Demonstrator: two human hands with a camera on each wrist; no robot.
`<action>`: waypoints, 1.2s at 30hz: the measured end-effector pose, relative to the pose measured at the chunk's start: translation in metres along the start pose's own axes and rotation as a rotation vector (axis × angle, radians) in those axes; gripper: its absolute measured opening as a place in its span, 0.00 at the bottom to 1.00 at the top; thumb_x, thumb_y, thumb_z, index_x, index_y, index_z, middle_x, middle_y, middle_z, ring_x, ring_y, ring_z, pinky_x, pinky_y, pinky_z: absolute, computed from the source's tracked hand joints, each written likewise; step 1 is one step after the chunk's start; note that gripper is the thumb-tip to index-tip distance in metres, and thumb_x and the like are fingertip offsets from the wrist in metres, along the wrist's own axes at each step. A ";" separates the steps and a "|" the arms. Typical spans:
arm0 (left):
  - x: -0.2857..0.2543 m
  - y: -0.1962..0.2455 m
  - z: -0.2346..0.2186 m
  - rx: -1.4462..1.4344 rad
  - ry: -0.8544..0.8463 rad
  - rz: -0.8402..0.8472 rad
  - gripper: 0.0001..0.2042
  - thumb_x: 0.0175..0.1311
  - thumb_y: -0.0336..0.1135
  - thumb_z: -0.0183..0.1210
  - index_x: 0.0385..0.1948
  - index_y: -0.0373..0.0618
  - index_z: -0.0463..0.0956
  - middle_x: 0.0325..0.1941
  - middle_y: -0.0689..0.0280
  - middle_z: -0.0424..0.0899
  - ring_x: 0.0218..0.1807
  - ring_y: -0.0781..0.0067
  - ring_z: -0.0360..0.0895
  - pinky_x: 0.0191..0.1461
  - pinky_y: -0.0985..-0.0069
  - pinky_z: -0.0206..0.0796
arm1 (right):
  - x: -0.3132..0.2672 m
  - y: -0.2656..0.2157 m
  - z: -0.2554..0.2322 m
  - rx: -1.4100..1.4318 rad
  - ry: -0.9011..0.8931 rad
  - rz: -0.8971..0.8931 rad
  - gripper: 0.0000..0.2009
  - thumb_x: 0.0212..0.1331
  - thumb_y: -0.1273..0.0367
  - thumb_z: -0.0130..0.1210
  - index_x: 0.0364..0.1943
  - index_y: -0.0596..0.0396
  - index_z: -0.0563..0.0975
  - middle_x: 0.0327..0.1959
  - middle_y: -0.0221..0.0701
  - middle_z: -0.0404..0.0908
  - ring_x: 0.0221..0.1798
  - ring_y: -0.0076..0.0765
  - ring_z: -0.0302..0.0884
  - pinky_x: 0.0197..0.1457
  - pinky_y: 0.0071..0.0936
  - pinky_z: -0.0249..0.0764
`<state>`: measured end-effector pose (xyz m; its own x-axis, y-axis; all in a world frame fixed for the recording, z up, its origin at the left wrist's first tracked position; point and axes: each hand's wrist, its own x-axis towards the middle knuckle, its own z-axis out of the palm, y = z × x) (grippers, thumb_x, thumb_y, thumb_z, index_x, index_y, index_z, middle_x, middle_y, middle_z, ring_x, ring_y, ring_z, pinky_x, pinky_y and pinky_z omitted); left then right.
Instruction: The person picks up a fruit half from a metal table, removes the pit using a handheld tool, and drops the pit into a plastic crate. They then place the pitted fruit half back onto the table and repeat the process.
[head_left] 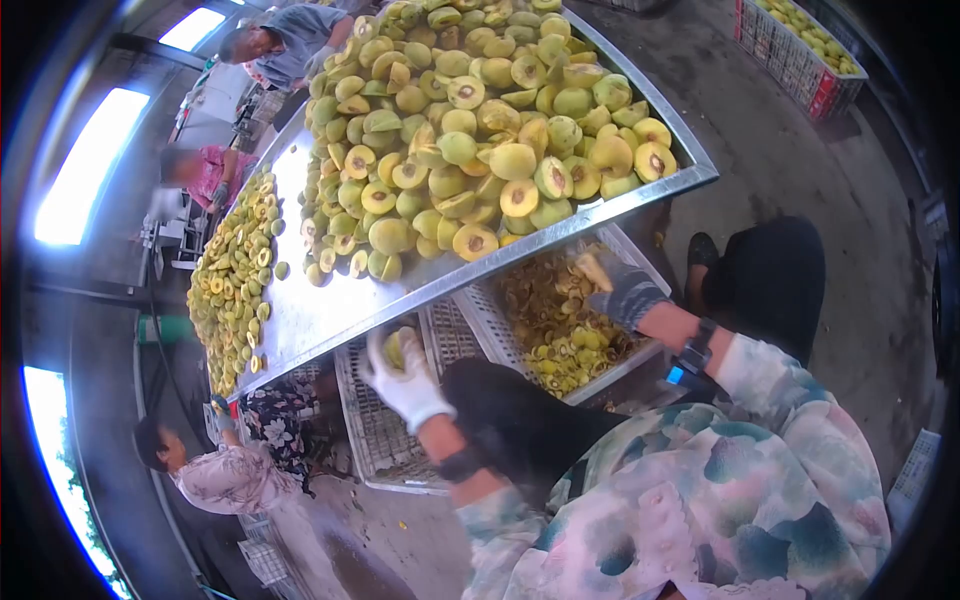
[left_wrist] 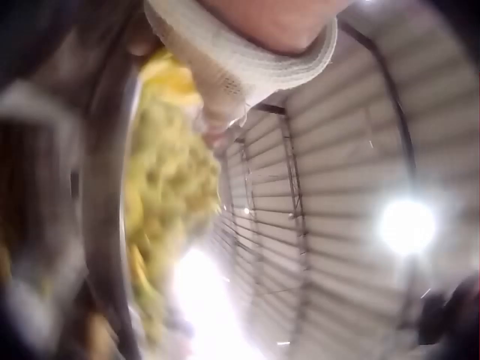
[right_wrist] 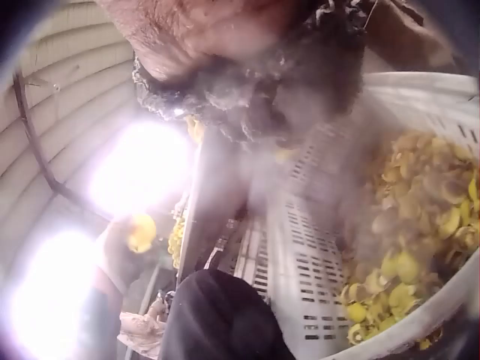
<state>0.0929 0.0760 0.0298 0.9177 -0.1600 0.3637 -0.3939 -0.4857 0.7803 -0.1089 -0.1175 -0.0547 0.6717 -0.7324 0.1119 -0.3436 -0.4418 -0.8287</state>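
Observation:
My left hand (head_left: 405, 382), in a white glove, holds a yellow-green stone fruit half (head_left: 393, 350) just below the metal table's rim (head_left: 540, 237). That hand also appears in the right wrist view, with the yellow fruit (right_wrist: 141, 233) in its fingers. Over a white crate (head_left: 618, 374) of fruit scraps, my right hand (head_left: 634, 293), in a dark grey glove, grips a narrow tan piece (head_left: 592, 271); I cannot tell what it is. Its fingers are mostly hidden in the right wrist view. A large heap of halved fruit (head_left: 458, 148) covers much of the table.
A second white slatted crate (head_left: 385, 452) stands below the table edge, beside my knee (head_left: 490, 400). Another fruit pile (head_left: 235, 275) lies along the table's far side. Several people, one in a pink top (head_left: 212, 172), are around the table. A fruit-filled crate (head_left: 800, 65) stands on the floor.

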 end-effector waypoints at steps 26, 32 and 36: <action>0.021 0.062 0.094 -0.808 -0.458 -0.297 0.16 0.53 0.32 0.57 0.45 0.44 0.70 0.35 0.62 0.77 0.35 0.67 0.77 0.33 0.69 0.73 | -0.049 -0.031 -0.052 0.459 -0.223 0.382 0.19 0.50 0.59 0.61 0.42 0.55 0.74 0.33 0.38 0.78 0.37 0.41 0.74 0.43 0.35 0.68; -0.049 0.061 0.085 -0.962 -0.654 -0.540 0.14 0.53 0.30 0.52 0.44 0.45 0.67 0.37 0.65 0.74 0.35 0.72 0.75 0.31 0.77 0.73 | -0.048 -0.059 -0.039 0.151 -0.226 -0.124 0.22 0.52 0.56 0.59 0.43 0.60 0.72 0.34 0.45 0.77 0.38 0.51 0.74 0.43 0.38 0.69; -0.066 0.058 0.071 -0.483 -0.545 0.087 0.13 0.60 0.32 0.49 0.46 0.40 0.67 0.41 0.61 0.72 0.41 0.67 0.73 0.39 0.75 0.72 | -0.057 -0.069 -0.030 0.333 -0.378 0.212 0.22 0.52 0.55 0.58 0.40 0.62 0.72 0.33 0.50 0.76 0.37 0.57 0.74 0.39 0.41 0.69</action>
<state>0.0130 -0.0024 0.0151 0.7281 -0.6465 0.2278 -0.3298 -0.0391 0.9432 -0.1436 -0.0605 0.0125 0.8203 -0.5233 -0.2309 -0.3123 -0.0716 -0.9473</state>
